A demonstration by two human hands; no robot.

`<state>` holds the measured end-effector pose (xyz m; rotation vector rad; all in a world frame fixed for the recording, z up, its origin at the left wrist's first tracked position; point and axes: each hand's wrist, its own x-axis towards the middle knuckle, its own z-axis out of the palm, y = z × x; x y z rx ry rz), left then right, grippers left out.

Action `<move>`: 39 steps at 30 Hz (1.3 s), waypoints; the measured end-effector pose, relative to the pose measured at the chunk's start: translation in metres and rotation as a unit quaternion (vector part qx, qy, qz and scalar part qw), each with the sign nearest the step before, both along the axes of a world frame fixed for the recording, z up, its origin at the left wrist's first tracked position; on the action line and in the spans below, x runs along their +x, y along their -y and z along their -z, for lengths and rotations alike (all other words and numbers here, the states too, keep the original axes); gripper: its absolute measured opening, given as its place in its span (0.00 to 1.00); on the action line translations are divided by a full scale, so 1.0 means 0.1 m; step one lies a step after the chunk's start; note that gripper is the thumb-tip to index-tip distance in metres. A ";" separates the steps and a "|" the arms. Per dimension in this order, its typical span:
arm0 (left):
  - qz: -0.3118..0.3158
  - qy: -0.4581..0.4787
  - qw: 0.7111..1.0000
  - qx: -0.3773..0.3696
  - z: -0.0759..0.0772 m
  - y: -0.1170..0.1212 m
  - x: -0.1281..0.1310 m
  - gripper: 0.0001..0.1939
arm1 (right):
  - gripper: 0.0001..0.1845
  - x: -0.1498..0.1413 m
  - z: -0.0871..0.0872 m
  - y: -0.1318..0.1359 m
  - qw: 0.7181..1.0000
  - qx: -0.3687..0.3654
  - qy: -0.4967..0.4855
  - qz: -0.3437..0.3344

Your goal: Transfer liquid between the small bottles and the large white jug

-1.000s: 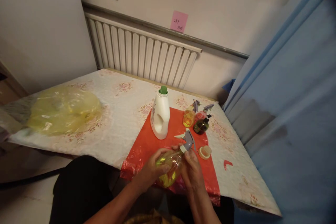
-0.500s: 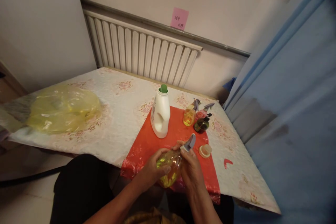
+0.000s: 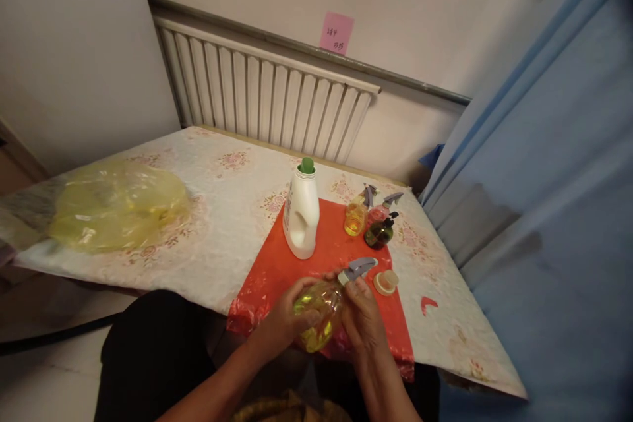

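My left hand (image 3: pixel 284 322) is wrapped round the body of a clear spray bottle (image 3: pixel 316 316) that holds yellow liquid and is tilted over the near edge of a red plastic sheet (image 3: pixel 277 264). My right hand (image 3: pixel 363 320) is closed on the bottle's neck, just below the grey trigger head (image 3: pixel 359 269), which points right. A white jug with a green cap (image 3: pixel 301 211) stands upright behind my hands.
Three small bottles cluster at the sheet's far right: a yellow sprayer (image 3: pixel 356 216), a pink sprayer (image 3: pixel 380 211) and a dark green pump bottle (image 3: pixel 379 234). A round beige lid (image 3: pixel 386 282) lies near my right hand. A yellow plastic bag (image 3: pixel 119 204) lies at the table's left. Blue curtain (image 3: pixel 544 211) hangs right.
The grey trigger head has turned in my right hand, from pointing up and away to pointing right. Both hands have stayed on the bottle.
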<state>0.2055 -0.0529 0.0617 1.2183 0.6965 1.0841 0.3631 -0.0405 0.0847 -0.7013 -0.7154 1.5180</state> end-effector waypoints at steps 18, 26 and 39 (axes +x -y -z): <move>-0.008 -0.003 1.000 -0.018 0.02 0.01 0.02 0.26 | 0.14 -0.12 -0.06 0.07 0.999 -0.005 -0.007 0.042; -0.071 -0.067 0.995 -0.011 -0.13 0.06 0.11 0.28 | 0.11 -0.13 -0.01 0.04 0.997 -0.021 -0.015 0.067; 0.028 0.055 0.997 -0.047 -0.04 0.04 0.03 0.29 | 0.14 -0.07 -0.08 0.03 0.996 -0.029 0.021 0.080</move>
